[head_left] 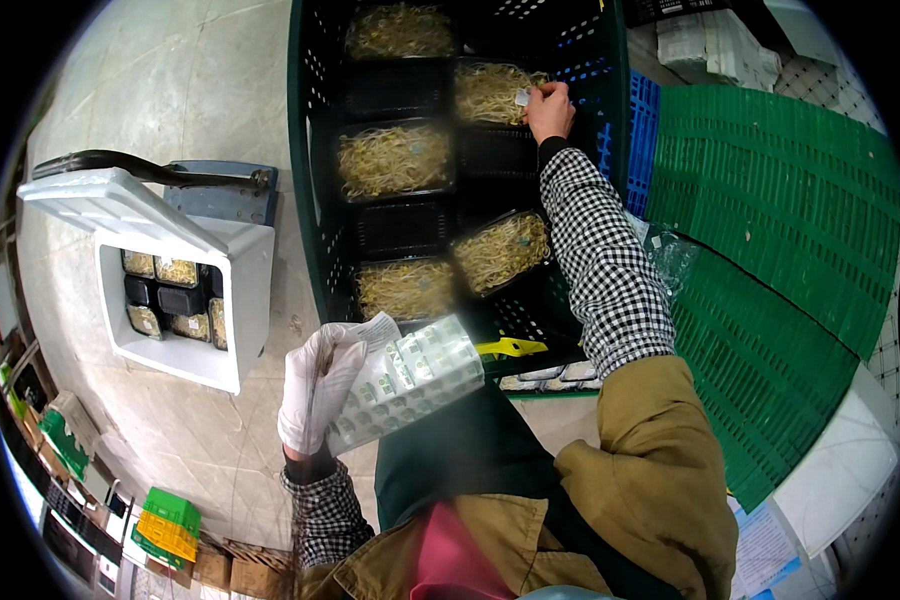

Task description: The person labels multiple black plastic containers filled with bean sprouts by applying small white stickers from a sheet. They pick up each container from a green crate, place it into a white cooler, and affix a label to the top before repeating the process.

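Observation:
My left hand (322,385), in a white glove, is closed on a sheet of labels (410,375) printed with rows of small green marks. Bare and reaching forward, my right hand (550,110) pinches a small white label (522,97) at the right edge of a tray of bean sprouts (492,92). That tray sits in a dark green crate (308,200) with other sprout trays, among them one at the middle left (395,160) and a tilted one (502,250) nearer me. Dark trays, seemingly upside down, lie between them.
On the left floor stands a white foam box (250,310) with its lid raised and packed trays inside. Stacked green crates (770,180) fill the right side, beside a blue crate (642,140). A yellow strap (513,347) lies at the crate's near end.

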The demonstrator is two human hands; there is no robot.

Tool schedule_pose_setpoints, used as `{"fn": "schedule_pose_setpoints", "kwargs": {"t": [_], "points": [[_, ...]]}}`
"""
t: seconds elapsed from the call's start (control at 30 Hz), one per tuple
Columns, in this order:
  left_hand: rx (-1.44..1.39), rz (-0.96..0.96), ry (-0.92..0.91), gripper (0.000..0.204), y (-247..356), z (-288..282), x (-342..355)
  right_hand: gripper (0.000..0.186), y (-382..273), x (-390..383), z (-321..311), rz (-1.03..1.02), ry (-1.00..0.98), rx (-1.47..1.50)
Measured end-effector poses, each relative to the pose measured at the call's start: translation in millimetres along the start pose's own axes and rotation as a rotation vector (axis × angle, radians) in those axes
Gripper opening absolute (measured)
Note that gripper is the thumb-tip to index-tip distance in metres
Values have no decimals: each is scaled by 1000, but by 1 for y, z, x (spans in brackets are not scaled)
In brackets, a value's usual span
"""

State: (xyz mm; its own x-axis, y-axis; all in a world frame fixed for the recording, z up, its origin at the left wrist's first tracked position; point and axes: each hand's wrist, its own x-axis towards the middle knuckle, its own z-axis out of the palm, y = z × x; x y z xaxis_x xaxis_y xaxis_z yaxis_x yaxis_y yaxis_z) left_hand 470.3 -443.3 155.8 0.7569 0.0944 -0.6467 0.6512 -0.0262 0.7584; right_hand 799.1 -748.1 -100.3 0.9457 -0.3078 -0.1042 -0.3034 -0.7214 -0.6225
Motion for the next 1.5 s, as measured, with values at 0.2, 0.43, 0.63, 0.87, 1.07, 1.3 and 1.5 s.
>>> {"fn": "schedule_pose_setpoints", "kwargs": {"t": [0.2, 0.43, 0.63, 0.87, 1.07, 1.3, 1.5], "points": [[-6, -79, -20, 8, 5, -5, -1, 36, -19, -8, -17, 37, -185, 28], [-62, 26, 61, 25, 0, -3, 13, 25, -23, -18, -11, 8, -104, 320], [55, 128, 73, 20, -6, -13, 16, 18, -148, -179, -60, -332, -1290, 562], [81, 136, 149, 15, 8, -17, 8, 28, -202, -222, -84, -387, -1649, 380], [125, 112, 175, 12, 10, -18, 17, 17, -205, -229, -91, -356, -1410, 480], [-245, -25, 86, 12, 19, -16, 35, 4, -209, -187, -62, -475, -1167, 656], [-168, -104, 15, 12, 30, -22, 22, 28, -148, -10, 55, -364, -269, 39]]}}
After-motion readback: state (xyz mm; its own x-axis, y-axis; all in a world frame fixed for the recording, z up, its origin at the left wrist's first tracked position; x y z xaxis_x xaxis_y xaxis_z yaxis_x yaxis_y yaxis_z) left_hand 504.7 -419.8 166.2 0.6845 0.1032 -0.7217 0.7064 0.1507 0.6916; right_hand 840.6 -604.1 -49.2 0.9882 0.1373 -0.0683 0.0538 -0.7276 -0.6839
